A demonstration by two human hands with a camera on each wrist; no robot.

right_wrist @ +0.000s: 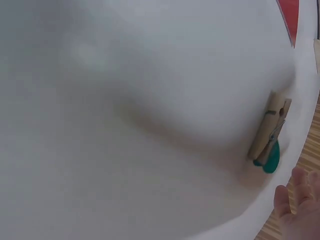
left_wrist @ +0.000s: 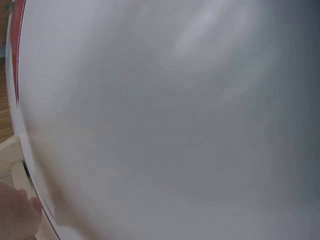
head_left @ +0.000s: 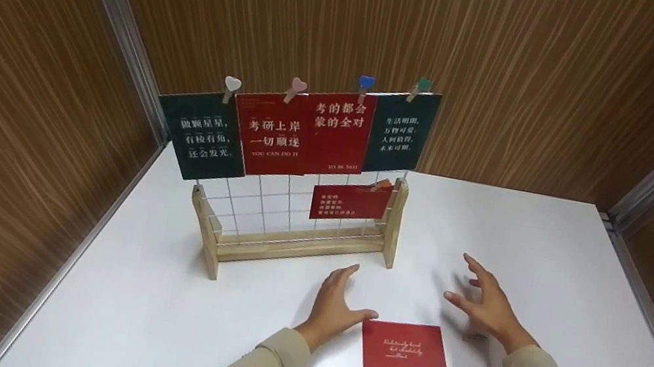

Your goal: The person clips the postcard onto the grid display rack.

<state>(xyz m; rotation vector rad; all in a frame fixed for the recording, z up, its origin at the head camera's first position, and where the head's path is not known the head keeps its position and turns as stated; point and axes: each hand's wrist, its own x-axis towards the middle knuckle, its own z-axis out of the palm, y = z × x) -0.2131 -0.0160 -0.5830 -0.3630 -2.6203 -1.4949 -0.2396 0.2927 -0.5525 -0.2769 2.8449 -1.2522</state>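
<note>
A red card (head_left: 405,351) with pale script lies flat on the white table between the two hands. My left hand (head_left: 332,311) has its fingers extended and its thumb tip by the card's upper left corner; whether they touch, I cannot tell. To the right of the card, my right hand (head_left: 493,310) hovers above the table with fingers spread, holding nothing. A wooden clothespin (right_wrist: 269,131) with a green end lies on the table close to the right hand; in the head view that hand partly covers it.
Beyond the hands stands a wire grid rack with a wooden base (head_left: 303,247). Green and red cards hang along its top from heart clothespins (head_left: 365,84). A smaller red card (head_left: 350,203) hangs lower right under an orange clip (head_left: 381,185). Wood-patterned walls (head_left: 518,76) enclose the table.
</note>
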